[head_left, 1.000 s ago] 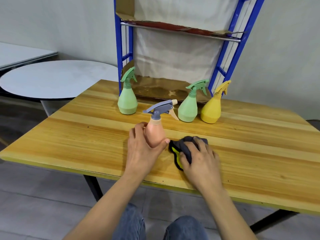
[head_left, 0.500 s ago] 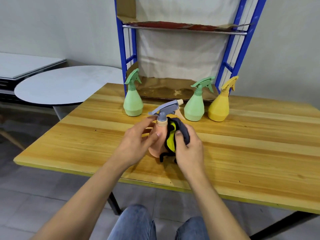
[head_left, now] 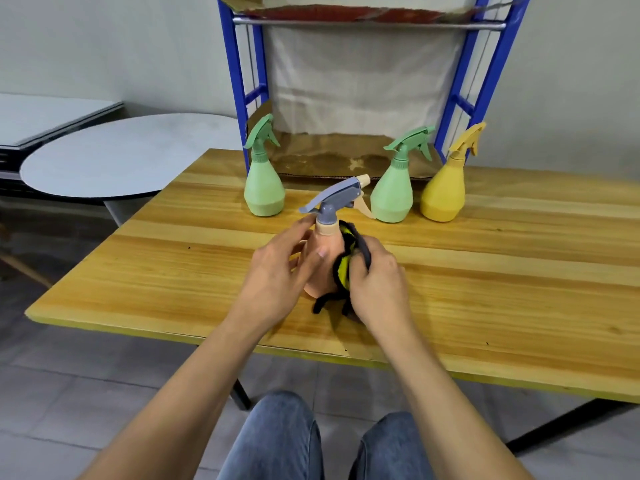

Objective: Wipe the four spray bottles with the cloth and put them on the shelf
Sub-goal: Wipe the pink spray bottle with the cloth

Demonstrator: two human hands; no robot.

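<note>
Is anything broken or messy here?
Only the brown cardboard sheet lining the blue metal shelf stands out: it is blotchy with stains and its front edge looks ragged. Nothing is spilled on the wooden table.

Even soft indoor light, faint shadows under hands (head_left: 377,285), sharp focus, wide-angle bending at edges, no glare
</note>
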